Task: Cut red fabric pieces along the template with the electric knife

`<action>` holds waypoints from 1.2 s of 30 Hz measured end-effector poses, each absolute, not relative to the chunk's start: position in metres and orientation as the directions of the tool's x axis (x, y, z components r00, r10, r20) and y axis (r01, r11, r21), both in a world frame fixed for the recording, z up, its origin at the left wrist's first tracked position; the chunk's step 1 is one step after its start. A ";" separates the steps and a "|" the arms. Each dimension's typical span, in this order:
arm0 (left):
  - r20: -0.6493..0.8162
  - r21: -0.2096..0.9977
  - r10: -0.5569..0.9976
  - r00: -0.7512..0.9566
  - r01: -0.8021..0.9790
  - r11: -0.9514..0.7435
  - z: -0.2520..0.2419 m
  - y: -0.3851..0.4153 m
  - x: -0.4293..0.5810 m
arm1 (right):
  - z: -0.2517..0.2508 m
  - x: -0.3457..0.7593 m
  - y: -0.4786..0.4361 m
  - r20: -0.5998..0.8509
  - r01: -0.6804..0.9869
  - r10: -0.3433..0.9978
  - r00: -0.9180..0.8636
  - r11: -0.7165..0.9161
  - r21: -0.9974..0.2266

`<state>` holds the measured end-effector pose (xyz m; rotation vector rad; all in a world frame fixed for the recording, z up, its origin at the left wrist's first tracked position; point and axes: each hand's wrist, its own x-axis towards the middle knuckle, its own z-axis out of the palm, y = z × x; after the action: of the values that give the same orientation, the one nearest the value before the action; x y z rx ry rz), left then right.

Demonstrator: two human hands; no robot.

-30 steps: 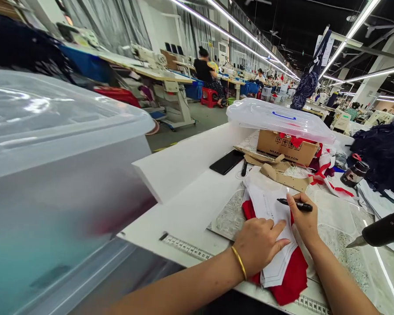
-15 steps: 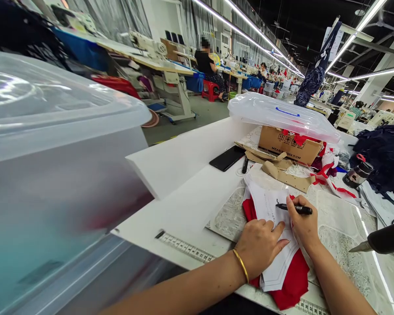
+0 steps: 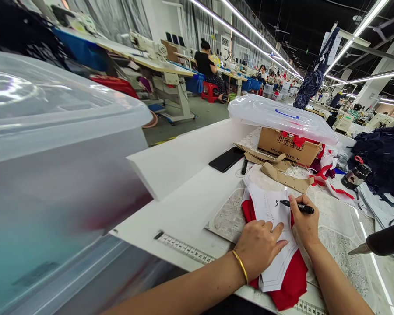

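My right hand grips a black marker pen, its tip on a white paper pattern just beside a handwritten black "5". My left hand presses down on the lower part of the paper, thumb and forefinger apart, and holds nothing. A yellow bangle circles the left wrist. Under the pattern lies red fabric, showing along both sides and at the bottom. Both rest on a worn, speckled board on the white table.
A tape measure runs along the near table edge. Farther back are a phone, a cardboard box under a plastic lid, and a dark bottle. A pointed black tool juts in from the right; a large plastic bin stands left.
A short black stroke on the paper has become a "5". The marker tip has shifted slightly right; my left hand stays pressed on the pattern.
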<state>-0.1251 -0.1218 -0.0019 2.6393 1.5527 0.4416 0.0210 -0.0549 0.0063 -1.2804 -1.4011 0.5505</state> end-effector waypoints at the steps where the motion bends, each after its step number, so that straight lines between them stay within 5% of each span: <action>1: 0.235 0.186 0.860 0.453 0.847 -0.497 -0.004 -0.122 -0.125 | 0.006 0.021 -0.055 0.403 0.385 0.895 0.192 0.309 -0.869; 14: 0.255 0.245 0.867 0.429 0.838 -0.487 0.000 -0.122 -0.129 | 0.017 0.023 -0.064 0.404 0.368 0.890 0.211 0.310 -0.877; 19: 0.293 0.588 0.907 0.303 0.691 -0.421 -0.002 -0.118 -0.142 | 0.025 0.031 -0.078 0.406 0.298 0.885 0.229 0.333 -0.895; 24: 0.072 0.990 0.963 0.260 0.099 -0.101 0.008 -0.119 -0.143 | 0.029 0.033 -0.094 0.334 0.152 0.926 0.176 0.310 -0.939; 28: -0.135 0.954 0.946 0.294 -0.218 0.204 0.018 -0.123 -0.138 | 0.038 0.031 -0.107 0.272 0.058 0.957 0.104 0.267 -0.962; 36: -0.107 0.940 0.900 0.423 -0.250 0.230 0.029 -0.135 -0.126 | 0.039 0.030 -0.121 0.244 0.043 0.970 -0.008 0.244 -0.969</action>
<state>-0.1262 -0.1348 0.0289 1.0380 0.7740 0.9100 0.0301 -0.1209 0.0391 -1.0549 -1.3501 1.0061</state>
